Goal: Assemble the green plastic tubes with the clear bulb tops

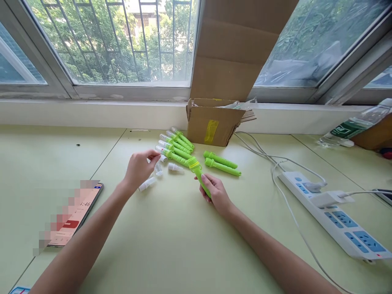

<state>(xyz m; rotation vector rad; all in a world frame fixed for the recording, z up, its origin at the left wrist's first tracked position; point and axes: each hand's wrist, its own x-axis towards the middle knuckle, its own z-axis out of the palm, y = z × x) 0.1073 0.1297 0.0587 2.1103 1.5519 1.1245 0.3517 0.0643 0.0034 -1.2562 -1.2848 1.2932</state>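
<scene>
My right hand (216, 194) is wrapped round the lower part of a green plastic tube (197, 173), its threaded end uncapped and pointing up and away. My left hand (139, 169) has thumb and forefinger pinched together beside the clear tip of the nearest capped green tube (176, 157); what they grip, if anything, I cannot make out. Several capped green tubes lie side by side there. Around the left fingertips are loose clear caps, including one lying flat (175, 168) and one nearer me (147, 183). Two uncapped green tubes (223, 167) lie to the right.
An opened cardboard box (202, 122) stands against the window sill behind the tubes. A phone (75, 216) lies at left. On the right are a white power strip (330, 216) with plugs and trailing cables (288, 200), and a plastic bottle (355, 124) leaning at the back.
</scene>
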